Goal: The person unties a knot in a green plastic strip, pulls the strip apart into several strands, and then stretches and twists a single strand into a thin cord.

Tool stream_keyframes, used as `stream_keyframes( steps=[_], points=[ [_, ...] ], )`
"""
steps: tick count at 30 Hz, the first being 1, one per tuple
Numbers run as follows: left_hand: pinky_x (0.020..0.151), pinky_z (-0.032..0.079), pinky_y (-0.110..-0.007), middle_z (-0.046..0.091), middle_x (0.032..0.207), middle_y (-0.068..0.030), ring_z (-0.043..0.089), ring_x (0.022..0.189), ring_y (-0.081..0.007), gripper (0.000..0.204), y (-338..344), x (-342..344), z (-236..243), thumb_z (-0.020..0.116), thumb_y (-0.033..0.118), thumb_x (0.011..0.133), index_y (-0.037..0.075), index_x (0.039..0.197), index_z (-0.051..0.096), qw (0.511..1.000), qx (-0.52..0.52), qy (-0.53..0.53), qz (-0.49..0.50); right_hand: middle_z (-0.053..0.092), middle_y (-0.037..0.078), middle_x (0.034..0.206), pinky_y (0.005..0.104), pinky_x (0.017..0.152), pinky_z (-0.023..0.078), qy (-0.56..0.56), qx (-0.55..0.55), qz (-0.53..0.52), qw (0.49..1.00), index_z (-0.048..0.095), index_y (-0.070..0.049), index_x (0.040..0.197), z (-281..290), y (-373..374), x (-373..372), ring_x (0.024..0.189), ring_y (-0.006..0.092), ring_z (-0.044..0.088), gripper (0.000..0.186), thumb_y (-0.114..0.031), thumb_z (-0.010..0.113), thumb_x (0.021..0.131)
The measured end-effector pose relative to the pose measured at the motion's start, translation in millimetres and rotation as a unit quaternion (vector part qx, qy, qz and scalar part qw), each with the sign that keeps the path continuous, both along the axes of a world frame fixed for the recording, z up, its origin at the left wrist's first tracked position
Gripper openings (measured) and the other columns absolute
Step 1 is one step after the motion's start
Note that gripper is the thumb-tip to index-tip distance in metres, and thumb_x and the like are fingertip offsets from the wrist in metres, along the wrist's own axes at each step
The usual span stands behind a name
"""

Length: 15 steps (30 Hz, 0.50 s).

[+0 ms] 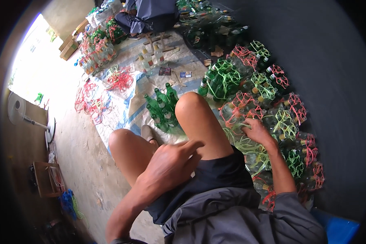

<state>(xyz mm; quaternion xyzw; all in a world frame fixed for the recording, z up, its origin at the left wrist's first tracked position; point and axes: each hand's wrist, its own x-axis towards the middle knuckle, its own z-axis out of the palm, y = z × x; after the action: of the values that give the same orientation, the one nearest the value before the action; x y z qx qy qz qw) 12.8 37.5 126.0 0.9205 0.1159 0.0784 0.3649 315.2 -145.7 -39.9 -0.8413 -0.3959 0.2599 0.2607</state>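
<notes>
My right hand is closed on strands of pale green plastic string. The strands trail over tied bundles of clear bottles beside my right thigh. My left hand hovers over my lap near the right thigh, with nothing visible in it. Its index finger is stretched out and the other fingers are partly bent. In front of my knees, a cluster of green glass bottles stands upright with no string visible on it.
String-tied green bottles stand by the dark wall at right. Loose red string lies on the tarp. Another person sits ahead, near clear bottles. A white fan and a wooden stool are at left.
</notes>
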Motion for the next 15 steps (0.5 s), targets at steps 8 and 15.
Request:
stream_keyframes(
  steps=[8, 15],
  points=[
    [0.064, 0.056, -0.031, 0.072, 0.087, -0.0098, 0.07, 0.067, -0.022, 0.024, -46.7, -141.7, -27.3, 0.071, -0.001, 0.083, 0.004, 0.107, 0.069, 0.98, -0.131, 0.053, 0.137, 0.068, 0.009, 0.084, 0.0306, 0.069, 0.049, 0.107, 0.097, -0.032, 0.989, 0.068, 0.005, 0.1, 51.0, -0.6, -12.8, 0.076, 0.0124, 0.062, 0.021, -0.013, 0.067, 0.089],
    [0.07, 0.052, -0.024, 0.069, 0.099, -0.0099, 0.066, 0.075, -0.0135, 0.025, -75.9, -115.9, -63.5, 0.062, -0.005, 0.09, -0.002, 0.115, 0.064, 0.913, -0.296, -0.06, 0.275, 0.065, 0.006, 0.082, 0.0292, 0.07, 0.047, 0.081, 0.204, 0.041, 0.975, 0.067, 0.003, 0.099, 94.5, 21.2, -54.4, 0.077, 0.0101, 0.058, 0.017, -0.013, 0.067, 0.094]
  ],
)
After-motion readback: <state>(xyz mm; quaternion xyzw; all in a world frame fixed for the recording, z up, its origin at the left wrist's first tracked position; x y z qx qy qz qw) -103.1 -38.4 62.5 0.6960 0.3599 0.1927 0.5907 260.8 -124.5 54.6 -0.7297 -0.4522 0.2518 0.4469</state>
